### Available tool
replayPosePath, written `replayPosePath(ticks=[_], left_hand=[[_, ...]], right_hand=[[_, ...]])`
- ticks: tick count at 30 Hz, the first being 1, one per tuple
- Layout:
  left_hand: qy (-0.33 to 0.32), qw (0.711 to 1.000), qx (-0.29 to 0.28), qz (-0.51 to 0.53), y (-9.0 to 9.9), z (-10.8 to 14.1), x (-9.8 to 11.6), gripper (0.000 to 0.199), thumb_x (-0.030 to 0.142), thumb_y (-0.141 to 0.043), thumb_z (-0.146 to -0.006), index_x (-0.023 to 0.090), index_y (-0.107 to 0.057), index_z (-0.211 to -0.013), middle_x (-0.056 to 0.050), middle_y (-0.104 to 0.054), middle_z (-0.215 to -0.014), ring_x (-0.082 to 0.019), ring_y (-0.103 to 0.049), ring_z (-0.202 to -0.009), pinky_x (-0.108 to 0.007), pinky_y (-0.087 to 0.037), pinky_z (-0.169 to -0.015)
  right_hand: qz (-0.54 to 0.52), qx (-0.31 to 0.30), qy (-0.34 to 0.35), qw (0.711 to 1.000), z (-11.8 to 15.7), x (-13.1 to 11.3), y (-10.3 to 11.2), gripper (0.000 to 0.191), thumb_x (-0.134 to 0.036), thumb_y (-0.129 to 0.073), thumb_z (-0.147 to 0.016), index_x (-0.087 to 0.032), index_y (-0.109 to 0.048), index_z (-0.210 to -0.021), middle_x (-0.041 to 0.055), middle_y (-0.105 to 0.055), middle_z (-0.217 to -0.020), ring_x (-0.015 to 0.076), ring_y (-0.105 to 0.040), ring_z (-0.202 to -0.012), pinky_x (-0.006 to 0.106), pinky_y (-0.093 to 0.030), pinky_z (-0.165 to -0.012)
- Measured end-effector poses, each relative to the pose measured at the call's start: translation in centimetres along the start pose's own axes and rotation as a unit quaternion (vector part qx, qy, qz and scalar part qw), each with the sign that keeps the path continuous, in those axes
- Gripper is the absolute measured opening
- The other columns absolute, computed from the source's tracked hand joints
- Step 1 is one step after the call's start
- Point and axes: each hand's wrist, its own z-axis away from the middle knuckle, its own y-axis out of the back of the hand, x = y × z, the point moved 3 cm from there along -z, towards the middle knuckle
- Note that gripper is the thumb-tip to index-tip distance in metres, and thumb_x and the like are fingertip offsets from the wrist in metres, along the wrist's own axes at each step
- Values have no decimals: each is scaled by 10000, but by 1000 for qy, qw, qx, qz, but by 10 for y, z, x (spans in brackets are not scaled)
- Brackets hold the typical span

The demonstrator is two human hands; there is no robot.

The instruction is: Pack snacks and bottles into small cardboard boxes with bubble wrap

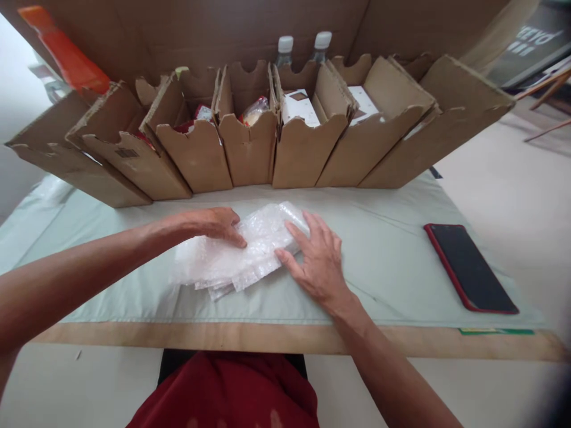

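A bundle of clear bubble wrap (pixel 263 238) lies on the cloth in front of me, its layers uneven at the near left and its right end rounded over. My left hand (pixel 220 226) rests at the wrap's far left side, thumb stretched across the top and apart from the other fingers. At the right end, my right hand (pixel 319 258) touches the wrap with fingers spread. Neither hand visibly closes around it.
Several cardboard bins (pixel 250 151) stand in a row behind the wrap, holding packets, white boxes (pixel 301 108) and bottles (pixel 285 50). An orange bottle (pixel 66 53) leans at far left. A red-cased phone (pixel 473 267) lies right on the pale green cloth (pixel 379 238). The wooden table edge (pixel 200 337) runs along the front.
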Motion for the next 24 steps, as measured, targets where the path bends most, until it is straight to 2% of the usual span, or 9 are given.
replayPosePath(ticks=[3, 6, 9, 12, 16, 19, 21, 24], left_hand=[[6, 1000, 16, 15, -3, 5, 5, 390, 571, -746, -612, 212, -629, -711, -47, -683, -770, -236, -605, -731, -316, -357, -636], [11, 998, 38, 53, -9, 9, 5, 409, 556, -746, -604, 213, -662, -811, -48, -691, -805, -251, -616, -754, -320, -378, -643], [5, 992, 54, 118, -14, 17, -2, 490, 492, -727, -613, 221, -670, -1018, -45, -733, -918, -253, -654, -813, -309, -420, -662], [-5, 983, 49, 178, -19, 33, -16, 490, 445, -709, -605, 223, -674, -1040, -46, -753, -947, -262, -686, -843, -303, -447, -660], [1, 970, 42, 241, -28, 60, -50, 410, 459, -696, -605, 218, -667, -935, -58, -758, -902, -279, -703, -810, -314, -463, -620], [10, 949, 53, 311, -36, 87, -85, 404, 464, -716, -614, 221, -664, -932, -59, -771, -923, -276, -721, -813, -315, -493, -626], [10, 920, 68, 386, -42, 109, -111, 398, 432, -766, -607, 218, -671, -929, -55, -773, -911, -266, -726, -799, -312, -508, -635], [8, 860, 101, 500, -48, 146, -154, 392, 371, -818, -634, 215, -688, -968, -49, -775, -919, -246, -731, -780, -309, -534, -652]], right_hand=[[-31, -34, -8, 999, 0, 9, -9, 444, -506, -540, -1007, -238, -662, -1339, 173, -451, -1574, 405, -437, -1422, 595, -442, -1048], [-55, -17, 5, 998, -1, 9, -11, 403, -476, -518, -1015, -246, -682, -1304, 150, -482, -1557, 379, -454, -1413, 578, -440, -1064], [-104, -5, 3, 995, -1, 9, -9, 437, -491, -445, -1041, -245, -659, -1333, 140, -528, -1521, 345, -485, -1391, 551, -438, -1078], [-150, -2, 0, 989, -3, 6, -8, 476, -491, -367, -1065, -234, -613, -1381, 134, -567, -1487, 319, -507, -1378, 539, -432, -1090], [-132, 1, 4, 991, -12, 1, -15, 473, -486, -395, -1040, -258, -585, -1409, 136, -550, -1506, 347, -518, -1366, 574, -439, -1069], [-85, -7, 0, 996, -29, 8, -23, 478, -487, -517, -957, -300, -621, -1384, 178, -541, -1499, 446, -542, -1306, 662, -445, -991], [-84, -11, 5, 996, -42, 18, -28, 479, -483, -563, -917, -312, -650, -1356, 215, -588, -1419, 493, -555, -1272, 703, -434, -961], [-109, -5, 31, 994, -61, 36, -37, 469, -536, -592, -905, -375, -652, -1341, 193, -642, -1330, 482, -570, -1258, 683, -432, -984]])
